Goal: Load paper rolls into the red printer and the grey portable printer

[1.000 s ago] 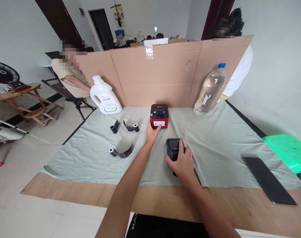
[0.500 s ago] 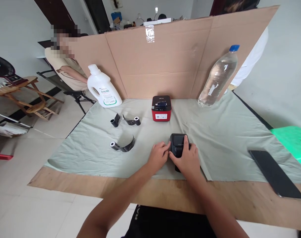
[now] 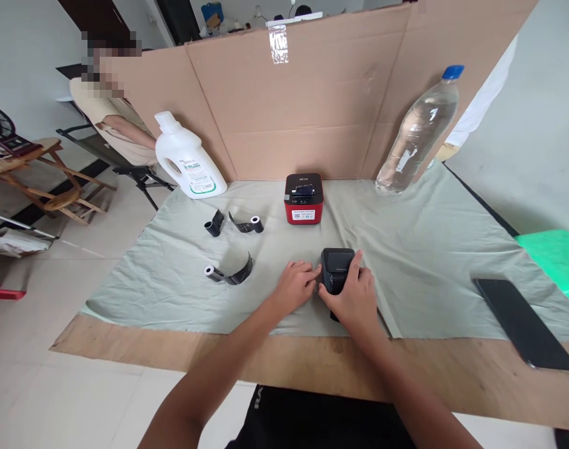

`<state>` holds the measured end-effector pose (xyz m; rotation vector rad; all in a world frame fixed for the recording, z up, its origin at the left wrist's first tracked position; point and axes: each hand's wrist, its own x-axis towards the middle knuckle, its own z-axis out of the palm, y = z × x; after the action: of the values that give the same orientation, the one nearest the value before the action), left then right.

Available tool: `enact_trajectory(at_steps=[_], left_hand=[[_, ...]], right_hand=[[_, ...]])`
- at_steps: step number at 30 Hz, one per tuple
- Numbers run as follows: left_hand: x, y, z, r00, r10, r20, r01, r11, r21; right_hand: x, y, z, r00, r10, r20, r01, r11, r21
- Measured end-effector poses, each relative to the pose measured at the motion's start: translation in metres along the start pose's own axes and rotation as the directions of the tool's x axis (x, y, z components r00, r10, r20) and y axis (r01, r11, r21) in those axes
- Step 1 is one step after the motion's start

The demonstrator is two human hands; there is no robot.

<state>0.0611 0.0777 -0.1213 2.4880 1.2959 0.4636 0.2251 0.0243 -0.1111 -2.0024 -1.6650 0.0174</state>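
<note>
A black handheld terminal [image 3: 337, 260], probably a payment terminal, lies on the green cloth near the table's front edge. My right hand [image 3: 357, 296] is closed over its lower part, with the thumb on the left side and the index finger at the upper right edge. At the terminal's left side, my left hand [image 3: 296, 285] has bent fingers, the index fingertip pressed against the casing. Part of the terminal is hidden under my right hand. Left of my hands lie a paper roll [image 3: 210, 272] with a dark strip unrolled, a second such roll [image 3: 256, 224] and a dark roll [image 3: 213, 227].
A red and black box-shaped printer [image 3: 304, 209] stands behind the terminal. Before the cardboard screen [image 3: 303, 112] are a white detergent bottle [image 3: 191, 159] and a leaning clear bottle [image 3: 418, 137]. A phone [image 3: 523, 321] lies at the right. A person [image 3: 111, 115] sits beyond the left edge.
My right index finger has shifted from the terminal's top face to its right edge. My left hand stays at the terminal's side. The view has tilted slightly downward.
</note>
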Motion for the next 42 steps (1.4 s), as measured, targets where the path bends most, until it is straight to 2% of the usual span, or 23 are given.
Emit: enact_trajectory(at_steps=[5,9,14,17,19,24,27,32,34,39,40,42], left_hand=[[-0.001,-0.001,0.002,1.0,0.024,0.0,-0.024,1.0,-0.004],[0.001,-0.004,0.001,0.998,-0.066,0.018,0.068,0.977,-0.2],[0.008,-0.011,-0.002,0.987,-0.144,0.071,0.159,0.821,-0.548],[0.009,-0.011,-0.003,0.981,-0.182,0.066,0.18,0.732,-0.657],[0.009,-0.01,-0.003,0.977,-0.207,0.058,0.195,0.736,-0.648],[0.01,-0.006,-0.005,0.988,-0.142,0.058,0.152,0.854,-0.498],[0.017,-0.005,-0.004,0.992,-0.121,0.039,0.124,0.859,-0.496],[0.036,0.001,0.001,0.98,-0.197,0.03,0.19,0.881,-0.433],[0.042,0.003,0.003,0.97,-0.244,0.013,0.223,0.862,-0.455],[0.053,0.006,0.003,0.931,-0.362,-0.04,0.253,0.722,-0.643],[0.056,0.007,0.001,0.925,-0.376,-0.059,0.251,0.719,-0.648],[0.062,0.011,-0.009,0.925,-0.362,-0.116,0.225,0.767,-0.601]], right_hand=[[0.0,-0.002,-0.003,0.999,0.014,0.03,-0.013,1.0,-0.025],[0.001,-0.002,-0.004,1.0,0.009,0.03,-0.008,0.999,-0.034],[0.001,-0.002,-0.006,0.997,0.021,0.068,-0.017,0.998,-0.063],[0.0,-0.001,-0.006,0.997,0.014,0.077,-0.008,0.997,-0.079],[0.0,-0.001,-0.005,0.998,0.008,0.069,-0.002,0.997,-0.084],[-0.001,-0.001,-0.003,0.999,-0.009,0.04,0.012,0.996,-0.093],[-0.001,0.0,-0.002,0.999,-0.019,0.034,0.022,0.996,-0.092],[-0.002,0.002,0.0,0.998,-0.054,0.011,0.055,0.996,-0.076],[-0.002,0.003,0.001,0.998,-0.059,0.008,0.059,0.996,-0.073],[-0.002,0.003,0.0,0.999,-0.037,0.013,0.038,0.998,-0.057],[-0.002,0.002,0.0,0.999,-0.034,0.015,0.035,0.998,-0.055],[-0.002,0.003,0.0,0.999,-0.03,0.022,0.031,0.998,-0.051]])
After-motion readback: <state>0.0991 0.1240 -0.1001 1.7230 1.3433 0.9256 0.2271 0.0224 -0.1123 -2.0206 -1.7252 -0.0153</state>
